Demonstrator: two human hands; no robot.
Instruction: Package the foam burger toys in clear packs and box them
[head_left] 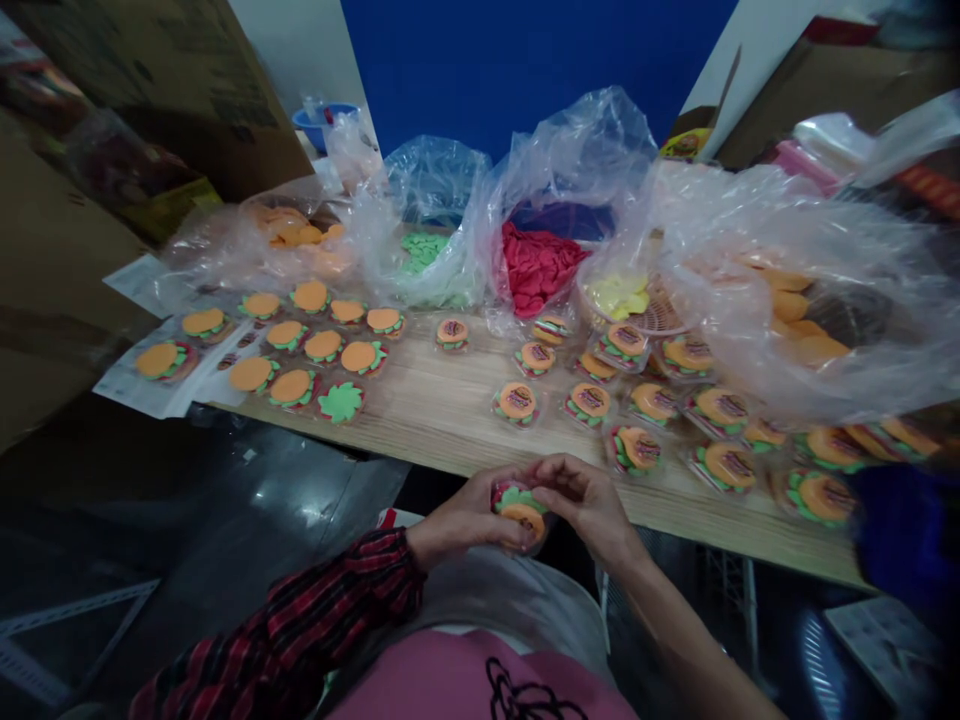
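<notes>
My left hand [480,516] is wrapped round a toy burger [523,515] in a clear plastic case, held in front of my body near the table's front edge. Orange bun, green leaf and some red show in it. From the other side my right hand [581,500] pinches at the burger's upper edge, thumb on the green leaf. Whether its fingers hold a separate piece is hidden. On the table beyond lie cased burgers, among them a printed one [517,402] and one with a green leaf [341,402] on top.
Along the back of the wooden table [435,420] stand plastic bags of green pieces [424,252], red pieces [534,268] and orange buns [802,320]. Yellow pieces [619,296] lie in a basket. Several cased burgers cover the left and right sides. A cardboard box [187,90] stands at left.
</notes>
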